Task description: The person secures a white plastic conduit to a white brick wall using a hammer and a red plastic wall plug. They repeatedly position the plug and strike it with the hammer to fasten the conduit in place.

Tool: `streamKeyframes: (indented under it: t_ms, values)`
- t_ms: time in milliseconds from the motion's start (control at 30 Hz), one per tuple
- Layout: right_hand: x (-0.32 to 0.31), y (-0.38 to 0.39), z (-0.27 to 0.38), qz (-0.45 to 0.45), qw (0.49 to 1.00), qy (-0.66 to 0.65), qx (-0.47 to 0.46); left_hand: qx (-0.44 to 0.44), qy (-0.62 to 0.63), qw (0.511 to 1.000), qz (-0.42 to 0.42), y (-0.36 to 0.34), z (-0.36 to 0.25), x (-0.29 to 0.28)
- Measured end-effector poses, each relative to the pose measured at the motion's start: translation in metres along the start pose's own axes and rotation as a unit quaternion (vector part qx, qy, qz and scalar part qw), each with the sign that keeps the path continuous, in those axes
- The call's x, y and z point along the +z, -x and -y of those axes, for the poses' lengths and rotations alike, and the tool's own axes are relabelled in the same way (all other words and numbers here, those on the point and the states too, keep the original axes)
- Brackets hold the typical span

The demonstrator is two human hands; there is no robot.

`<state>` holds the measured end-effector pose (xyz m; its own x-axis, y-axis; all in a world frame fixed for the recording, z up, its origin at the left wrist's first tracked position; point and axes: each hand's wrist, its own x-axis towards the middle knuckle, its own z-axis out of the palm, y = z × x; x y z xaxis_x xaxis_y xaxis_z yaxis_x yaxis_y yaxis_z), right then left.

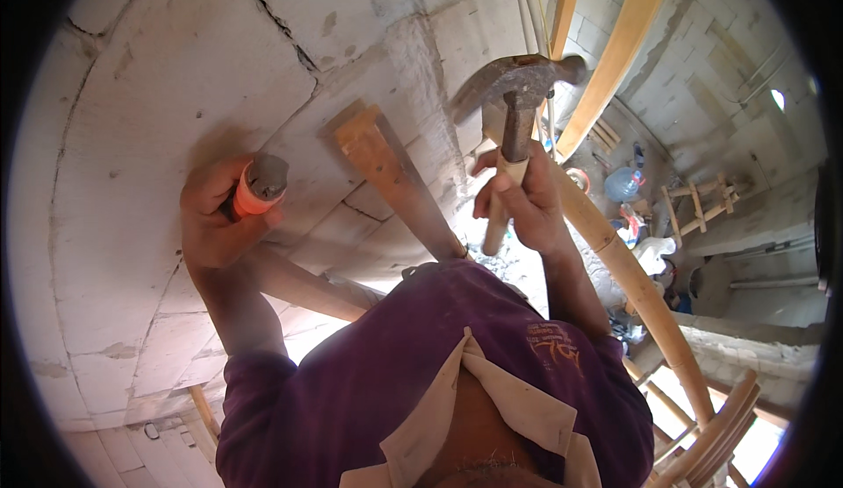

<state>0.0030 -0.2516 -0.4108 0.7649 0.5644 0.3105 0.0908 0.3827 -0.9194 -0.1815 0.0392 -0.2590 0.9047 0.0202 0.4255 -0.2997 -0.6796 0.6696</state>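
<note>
At the pale block wall [140, 207], my left hand [219, 216] is closed round what looks like a chisel [265, 185] with an orange grip. Its blunt grey end faces up toward me; the far end is hidden by my hand. My right hand [527, 196] grips a claw hammer [518, 84] by its light-coloured handle. The worn steel head is raised, with the claw to the left and the striking face to the right. A clear gap separates the hammer from the chisel.
A wooden beam [391, 163] stands between my arms near the wall. To the right, a bamboo pole [628, 273] slants past my right arm, and long timbers [619, 57] rise behind the hammer. Far below are a blue water bottle [622, 184], a small wooden frame [700, 207] and scattered debris.
</note>
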Motion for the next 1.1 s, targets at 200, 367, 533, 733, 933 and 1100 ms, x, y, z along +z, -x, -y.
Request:
streamKeyframes:
  t_ms: [200,367,533,733,933,1100]
  values:
    - [0.001,-0.049,-0.019,-0.061,0.957,0.282,-0.028,-0.017,0.038,0.999,0.002,0.003,0.004,-0.001]
    - [0.018,-0.063,-0.003,-0.092,0.961,0.224,-0.136,-0.001,0.035,0.999,0.001,0.002,0.003,0.001]
    - [0.033,-0.085,-0.019,-0.108,0.9,0.414,-0.083,0.014,-0.023,1.0,-0.003,0.002,0.004,0.0]
    - [0.022,-0.075,-0.012,-0.111,0.913,0.389,-0.063,0.067,-0.03,0.997,0.009,-0.003,0.011,0.004]
    - [0.02,-0.092,-0.042,-0.052,0.849,0.505,-0.149,0.05,-0.023,0.998,0.01,-0.002,0.008,0.001]
    - [0.025,-0.075,-0.012,-0.135,0.906,0.359,-0.177,0.049,-0.006,0.999,0.01,0.0,0.012,0.003]
